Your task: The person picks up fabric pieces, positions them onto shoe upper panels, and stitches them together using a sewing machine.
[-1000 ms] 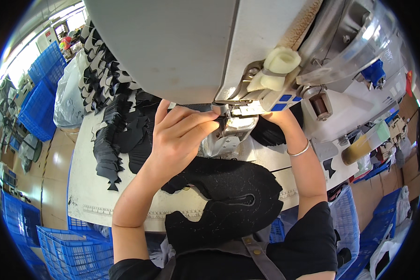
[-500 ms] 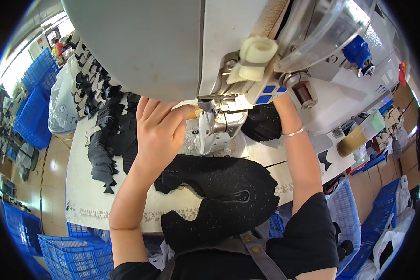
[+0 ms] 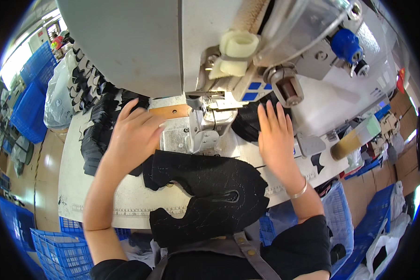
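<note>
My left hand hovers left of the sewing machine's needle area, its fingers apart and nothing seen in them. On the right, my right hand has its fingers stretched forward, empty, beside a stack of black fabric pieces partly hidden behind the machine head. Between my forearms lies a curved black fabric piece with a slot-like opening and loose light threads, hanging over the table's front edge toward my apron. Stacked black cut pieces lie to the left of my left hand.
The large sewing machine head fills the top middle. Its brown thread bobbin sits near my right fingers. A printed ruler runs along the white table's front. Blue crates stand on the floor at left and right.
My right hand has come back from behind the machine head into view. My left hand has moved left and down, away from the needle area, its fingers spreading.
</note>
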A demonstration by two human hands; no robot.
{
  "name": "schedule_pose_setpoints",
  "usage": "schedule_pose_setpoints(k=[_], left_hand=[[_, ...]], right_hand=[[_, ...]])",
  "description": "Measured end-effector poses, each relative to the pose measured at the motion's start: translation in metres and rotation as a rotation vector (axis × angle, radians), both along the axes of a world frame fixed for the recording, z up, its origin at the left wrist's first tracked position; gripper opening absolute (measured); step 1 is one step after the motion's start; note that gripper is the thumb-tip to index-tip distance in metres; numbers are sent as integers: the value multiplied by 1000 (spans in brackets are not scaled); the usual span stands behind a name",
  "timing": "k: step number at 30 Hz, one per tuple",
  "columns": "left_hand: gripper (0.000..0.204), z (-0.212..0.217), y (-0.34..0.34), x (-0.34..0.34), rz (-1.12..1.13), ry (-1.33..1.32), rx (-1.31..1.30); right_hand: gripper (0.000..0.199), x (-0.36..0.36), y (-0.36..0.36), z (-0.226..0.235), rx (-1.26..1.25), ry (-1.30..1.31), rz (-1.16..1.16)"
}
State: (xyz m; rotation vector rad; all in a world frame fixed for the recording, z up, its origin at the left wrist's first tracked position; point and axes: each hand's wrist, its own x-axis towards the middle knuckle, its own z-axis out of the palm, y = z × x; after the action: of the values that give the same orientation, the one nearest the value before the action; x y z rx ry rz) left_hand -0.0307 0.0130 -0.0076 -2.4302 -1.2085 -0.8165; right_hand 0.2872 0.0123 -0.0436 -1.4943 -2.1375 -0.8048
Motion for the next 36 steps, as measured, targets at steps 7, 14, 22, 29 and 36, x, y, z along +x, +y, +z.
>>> schedule_pose_setpoints(k=[7, 14, 22, 29, 36], left_hand=[[45, -50, -74, -157, 721, 216, -693], [39, -79, -102, -200, 659, -191, -743], [39, -94, -115, -213, 615, -366, -691], [25, -73, -122, -215, 486, -731, -911], [14, 22, -86, -61, -134, -705, -579]], right_hand=[[67, -6, -64, -22, -645, 207, 571], [82, -4, -61, -28, -781, 165, 474], [90, -9, -54, -16, -865, 384, 411], [25, 20, -28, 17, -981, 793, 488], [15, -36, -28, 67, -805, 758, 673]])
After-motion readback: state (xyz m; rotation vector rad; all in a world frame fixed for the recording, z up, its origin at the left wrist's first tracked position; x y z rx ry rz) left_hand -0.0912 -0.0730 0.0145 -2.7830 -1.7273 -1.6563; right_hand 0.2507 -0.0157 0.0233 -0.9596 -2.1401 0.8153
